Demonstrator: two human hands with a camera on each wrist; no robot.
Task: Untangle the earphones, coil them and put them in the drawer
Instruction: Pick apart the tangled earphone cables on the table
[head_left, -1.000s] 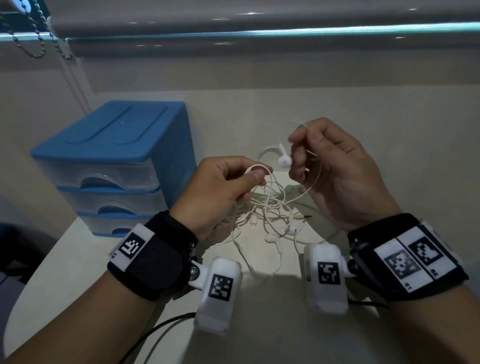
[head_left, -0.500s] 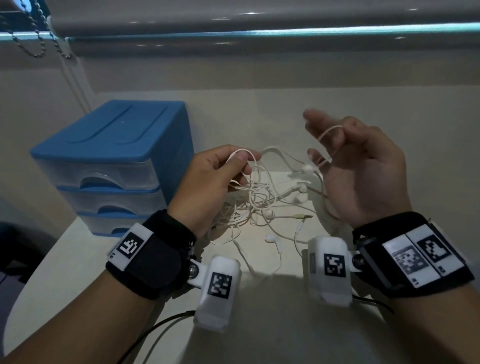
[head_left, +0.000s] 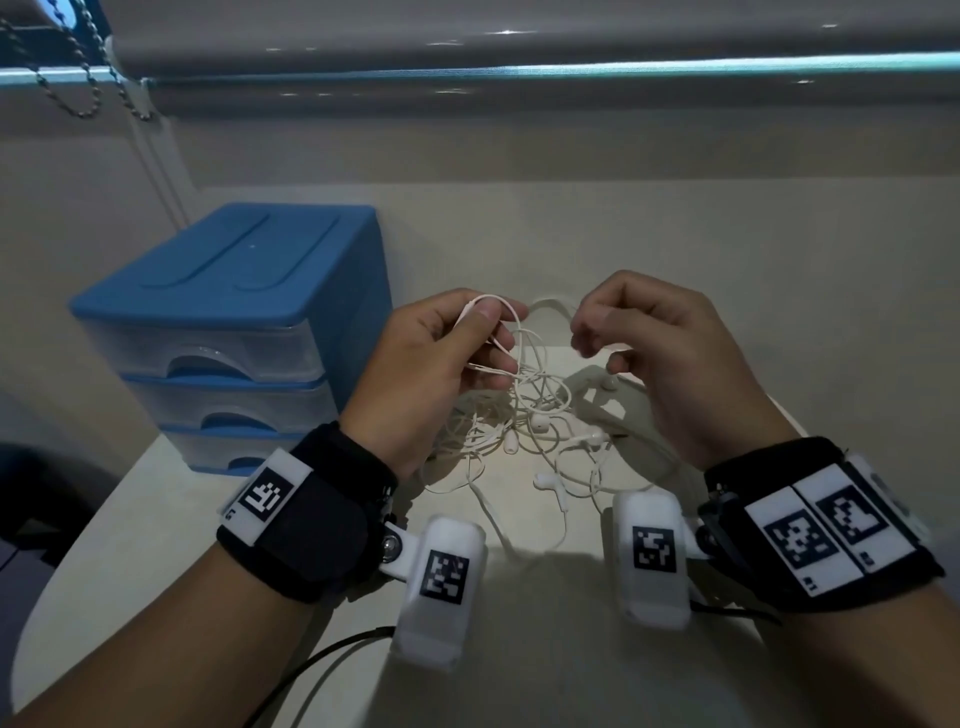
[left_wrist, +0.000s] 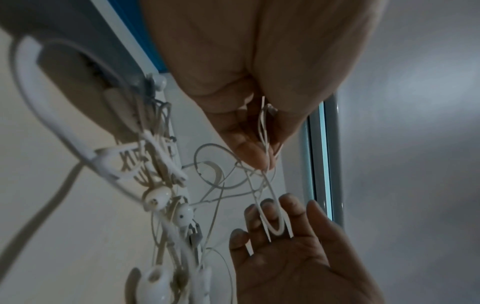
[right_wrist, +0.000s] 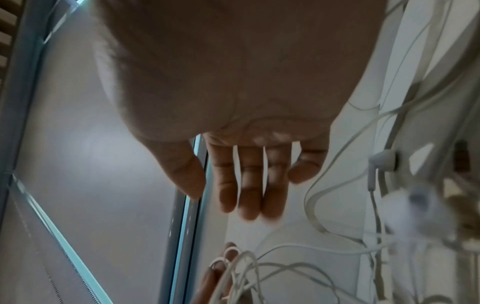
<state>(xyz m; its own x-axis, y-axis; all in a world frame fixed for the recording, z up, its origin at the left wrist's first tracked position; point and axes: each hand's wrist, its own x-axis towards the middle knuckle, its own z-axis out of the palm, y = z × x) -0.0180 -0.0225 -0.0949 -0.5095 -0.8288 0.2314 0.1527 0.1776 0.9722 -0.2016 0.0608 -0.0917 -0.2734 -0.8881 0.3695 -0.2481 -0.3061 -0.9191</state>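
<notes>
Left hand raised above the table, thumb and forefinger pinching a loop of thin white cable from the tangled earphones. Seen from the left wrist, several strands pressed between thumb and fingertips, a long loop hanging down from the pinch toward the other palm. Right hand just beside it, level with the left, grasping nothing: from the right wrist, 4 fingers stretched out nearly straight with gaps between them and the thumb apart, bare of cable. In the head view those same fingers appearing bent at the knuckles, tips pointing toward the left hand, a short gap between the 2 hands. Hard to tell, given the blur, whether the hanging loop brushes the right fingertips or passes in front of them.

Bulk of the earphones lying in a knot on the table between and below both hands, cables crossing many times, strands rising from the knot up to the left pinch. At least 3 white earbuds visible in the heap, 1 earbud lying nearer the wrists, apart from the main knot, its cable curling toward the person.

Blue drawer unit standing on the table to the left of the left hand, 3 clear drawers stacked, all pushed in. Roller blind with a bead chain beyond the hands, up and to the left.
</notes>
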